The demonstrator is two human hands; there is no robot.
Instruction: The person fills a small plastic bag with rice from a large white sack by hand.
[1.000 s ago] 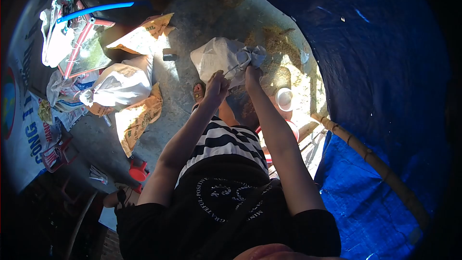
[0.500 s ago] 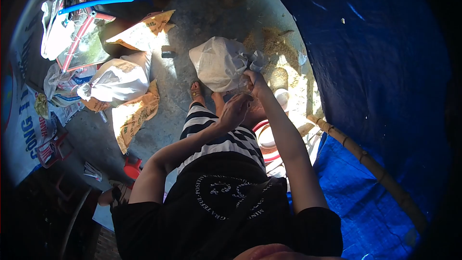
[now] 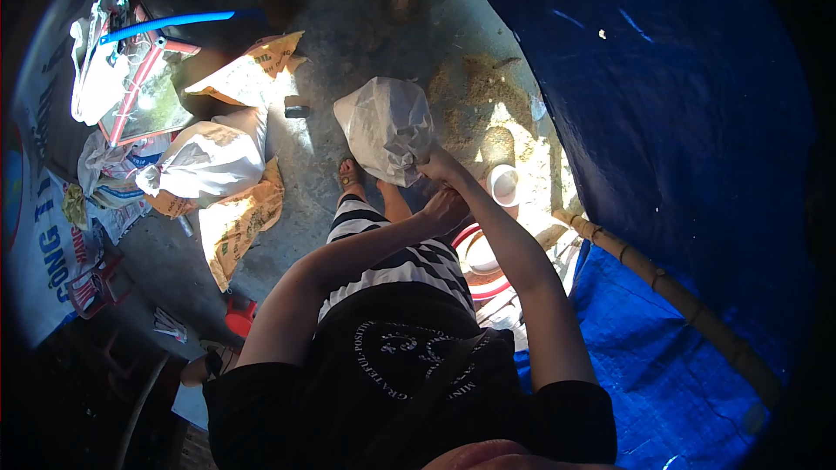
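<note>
A white woven sack (image 3: 383, 126), full and rounded, stands on the floor in front of my feet, tilted slightly. My right hand (image 3: 442, 167) is closed around its gathered neck at the lower right. My left hand (image 3: 446, 209) is curled closed just below, beside my right wrist. The right forearm partly covers its fingers, and what they hold, if anything, cannot be made out.
At left lie a tied white sack (image 3: 213, 152), orange-printed sacks (image 3: 239, 226) and a red-framed panel (image 3: 135, 91). Grain (image 3: 492, 91) is spread at right, near a white container (image 3: 503, 184) and a red-rimmed basin (image 3: 483, 265). A blue tarp (image 3: 679, 122) and bamboo pole (image 3: 670, 296) border the right.
The sack's loose top, which stuck out to the right, is now bunched under my right hand. Both hands have moved: the right slightly left and down, the left rightward and lower, behind the right forearm.
</note>
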